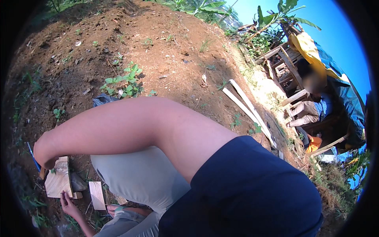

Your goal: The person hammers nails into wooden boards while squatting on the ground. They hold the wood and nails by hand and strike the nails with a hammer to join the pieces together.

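My right arm reaches across to the left, and my right hand (44,152) is curled down beside a pale wooden board (58,179). A thin blue tool-like piece (33,156) shows beyond it. The fingers are mostly hidden behind the hand, so its grip is unclear. My left hand (68,205) pinches the board's near edge, with a fingertip on the wood. The board lies tilted on a dark stone-like block (78,182) and a small wood offcut (77,195). Closer to my leg, a smaller flat wooden piece (97,195) rests on the ground.
My bent knee in grey trousers (138,177) stands below my right arm. Two long pale wooden strips (248,106) lie on the brown soil slope. At the right, another person (312,108) sits under a shelter with a yellow and blue tarp (306,49). Green weeds (125,81) grow ahead.
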A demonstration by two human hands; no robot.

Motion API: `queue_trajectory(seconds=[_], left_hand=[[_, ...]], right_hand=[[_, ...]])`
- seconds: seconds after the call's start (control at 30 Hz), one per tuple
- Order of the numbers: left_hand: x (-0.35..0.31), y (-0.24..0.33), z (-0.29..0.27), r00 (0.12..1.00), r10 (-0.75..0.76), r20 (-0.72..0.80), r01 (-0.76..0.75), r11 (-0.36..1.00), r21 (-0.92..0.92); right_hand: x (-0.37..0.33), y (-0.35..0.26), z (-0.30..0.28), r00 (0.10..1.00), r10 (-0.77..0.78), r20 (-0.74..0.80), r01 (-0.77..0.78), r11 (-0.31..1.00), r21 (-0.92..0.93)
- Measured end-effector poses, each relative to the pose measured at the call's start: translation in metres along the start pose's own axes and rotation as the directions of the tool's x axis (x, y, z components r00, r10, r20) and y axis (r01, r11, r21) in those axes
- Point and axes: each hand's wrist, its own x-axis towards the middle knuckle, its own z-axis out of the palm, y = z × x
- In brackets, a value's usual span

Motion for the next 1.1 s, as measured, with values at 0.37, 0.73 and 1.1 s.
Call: queue_trajectory(seconds=[0.37,0.73,1.1], left_hand=[[0.014,-0.003,-0.016,0.999,-0.034,-0.004,0.034,0.999,0.007],[-0.006,0.003,-0.012,0.999,-0.022,-0.027,0.024,0.995,0.097],[-0.007,0.044,0.001,0.996,0.014,-0.091,-0.008,0.998,0.065]], right_hand=[[0.011,-0.012,-0.017,0.986,0.051,0.162,-0.070,0.990,0.120],[0.009,0.019,-0.006,0.992,-0.026,0.124,-0.027,0.912,0.409],[-0.111,0.057,-0.056,0.525,0.538,-0.659,0.619,0.290,0.730]])
